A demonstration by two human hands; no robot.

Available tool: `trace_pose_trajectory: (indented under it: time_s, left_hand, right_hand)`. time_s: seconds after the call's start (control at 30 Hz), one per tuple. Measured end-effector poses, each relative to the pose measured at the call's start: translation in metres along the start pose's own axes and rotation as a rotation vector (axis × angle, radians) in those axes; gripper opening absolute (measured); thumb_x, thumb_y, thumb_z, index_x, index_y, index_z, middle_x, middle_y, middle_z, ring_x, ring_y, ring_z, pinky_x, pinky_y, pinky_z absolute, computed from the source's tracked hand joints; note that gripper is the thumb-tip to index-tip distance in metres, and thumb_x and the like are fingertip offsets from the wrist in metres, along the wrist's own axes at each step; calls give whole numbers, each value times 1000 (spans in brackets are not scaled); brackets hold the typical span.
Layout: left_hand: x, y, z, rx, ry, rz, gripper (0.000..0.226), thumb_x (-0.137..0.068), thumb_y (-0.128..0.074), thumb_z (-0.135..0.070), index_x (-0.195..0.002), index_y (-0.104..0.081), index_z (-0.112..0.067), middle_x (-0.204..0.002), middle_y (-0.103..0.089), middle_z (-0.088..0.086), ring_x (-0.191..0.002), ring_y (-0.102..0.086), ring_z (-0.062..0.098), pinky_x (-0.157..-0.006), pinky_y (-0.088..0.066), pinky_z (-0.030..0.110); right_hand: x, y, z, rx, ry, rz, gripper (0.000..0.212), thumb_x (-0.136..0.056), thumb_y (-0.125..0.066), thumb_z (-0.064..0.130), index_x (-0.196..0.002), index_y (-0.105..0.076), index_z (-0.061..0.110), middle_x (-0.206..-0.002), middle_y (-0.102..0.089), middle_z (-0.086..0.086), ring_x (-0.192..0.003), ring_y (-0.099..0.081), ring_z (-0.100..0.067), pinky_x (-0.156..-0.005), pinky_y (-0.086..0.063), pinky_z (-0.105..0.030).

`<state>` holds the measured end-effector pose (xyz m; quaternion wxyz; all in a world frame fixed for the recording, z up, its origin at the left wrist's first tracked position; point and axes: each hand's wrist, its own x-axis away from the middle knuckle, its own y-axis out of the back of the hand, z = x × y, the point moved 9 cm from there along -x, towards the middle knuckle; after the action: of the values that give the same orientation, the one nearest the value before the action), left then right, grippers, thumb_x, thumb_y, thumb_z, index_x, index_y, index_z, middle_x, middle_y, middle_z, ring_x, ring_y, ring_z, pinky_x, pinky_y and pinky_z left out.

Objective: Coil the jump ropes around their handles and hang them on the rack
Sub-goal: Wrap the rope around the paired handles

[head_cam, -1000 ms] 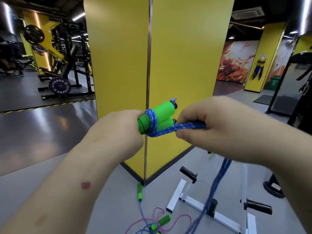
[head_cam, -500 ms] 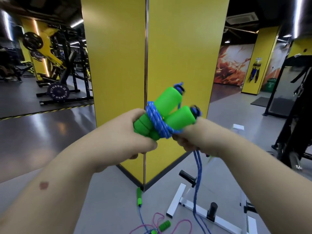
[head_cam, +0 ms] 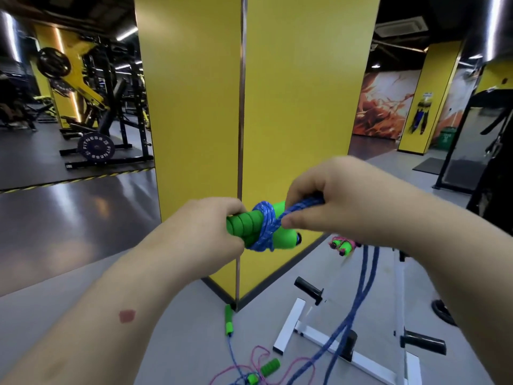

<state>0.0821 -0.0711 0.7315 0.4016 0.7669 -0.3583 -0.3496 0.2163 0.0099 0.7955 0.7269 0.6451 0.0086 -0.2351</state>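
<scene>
The left hand (head_cam: 213,226) wraps its grip firmly around the butt ends of the pair of bright green foam jump-rope handles (head_cam: 259,227), fingers curled tight so the two handles sit side by side as one bundle and act as a fixed spool. The right hand (head_cam: 330,198) has its grip closed on the blue braided rope (head_cam: 301,205), pinching a doubled strand between thumb and curled fingers right beside the handles. Holding it that short seems meant to keep each turn snug against the foam.

Several turns of blue rope already cross the middle of the handles, so by my judgement the coiling is under way but far from finished: a long slack run of the same rope (head_cam: 358,307) hangs down from the right hand towards the grey gym floor (head_cam: 172,334).

Below, the white metal rack with black pegs (head_cam: 288,323) stands on the floor, within easy reach for the hanging step. A coiled set with green handles and pink rope (head_cam: 342,245) appears to sit on its upper part, though the arm hides how it rests there. More loose ropes, pink and blue with green handles (head_cam: 256,369), lie tangled on the floor beside the rack base, apparently waiting their turn.

Beyond stands a yellow pillar (head_cam: 299,107), and weight machines (head_cam: 105,112) fill the far left.
</scene>
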Motion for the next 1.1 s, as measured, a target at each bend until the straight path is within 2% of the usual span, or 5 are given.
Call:
trace_pose_trajectory:
  time_s: [0.27,0.37,0.47,0.73,1.1]
  left_hand:
    - [13,13,-26,221,-228,72,36,-75,-75,-14,-93,-73,-45,-87,-68,-9,-69,-65,7,-57,-55,35]
    - [11,27,-20,608,-207,83,36,-67,-85,-14,-93,-72,-35,-84,-71,2,-66,-64,18,-60,-52,37]
    - [-3,25,3,920,-76,21,31,-64,-83,-16,-88,-67,-27,-86,-68,11,-73,-66,25,-57,-53,35]
    - [-11,38,30,392,96,-445,18,-82,-81,-28,-89,-65,-31,-76,-64,-5,-63,-62,16,-50,-48,29]
    - [-2,22,-9,522,-151,-27,40,-69,-94,-18,-95,-76,-42,-88,-75,0,-81,-70,29,-68,-58,45]
  right_hand:
    - [-30,-24,-37,-628,-140,11,14,-79,-83,33,-85,-79,20,-68,-67,3,-58,-57,-10,-59,-48,-30]
    - [7,-90,-42,-660,-420,415,34,-106,-41,17,-128,-62,0,-122,-66,-18,-105,-66,-18,-107,-32,-41]
    - [-1,-94,-28,-795,-207,339,30,-105,-41,22,-89,-65,14,-64,-53,0,-53,-44,-11,-48,-12,-31]
    - [-8,-48,-4,-171,2,139,29,-98,-53,44,-84,-62,20,-60,-44,7,-50,-39,-6,-49,-33,-21]
    - [-31,16,-44,-360,-67,-275,26,-75,-80,52,-78,-76,27,-58,-53,5,-50,-40,-6,-51,-35,-24]
